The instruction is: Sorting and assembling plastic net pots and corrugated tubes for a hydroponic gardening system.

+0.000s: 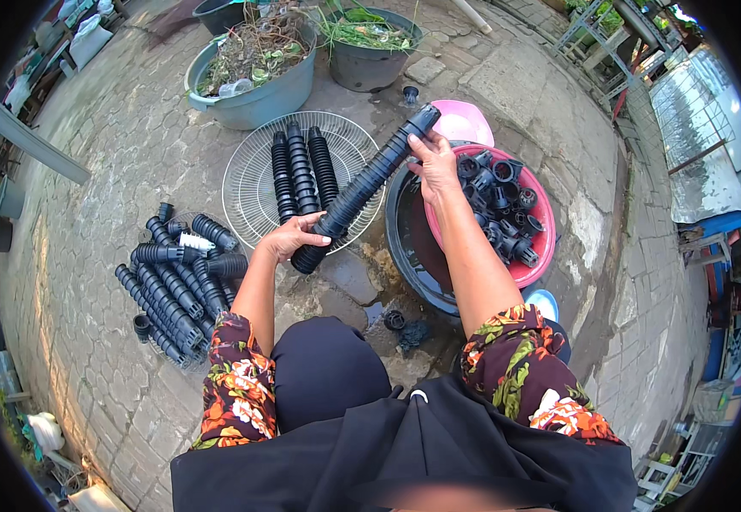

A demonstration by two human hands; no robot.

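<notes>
tube (369, 183), left hand (290, 240) curled round, right hand (437, 167) too

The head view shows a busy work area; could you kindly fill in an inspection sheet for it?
Surface: paving, with a wet patch near the dark tub.
Work pieces: one ribbed black tube in hand; three more tubes in the wire basket; a heap of tubes at left; fittings in the pink basin.
Clutter: a loose black ring and a dark scrap, material unclear.
Hands: left hand holds the tube's near end; right hand its far end.
Cables: nothing seen.
Surroundings: blue-grey planter and dark planter beyond the basket.
</notes>
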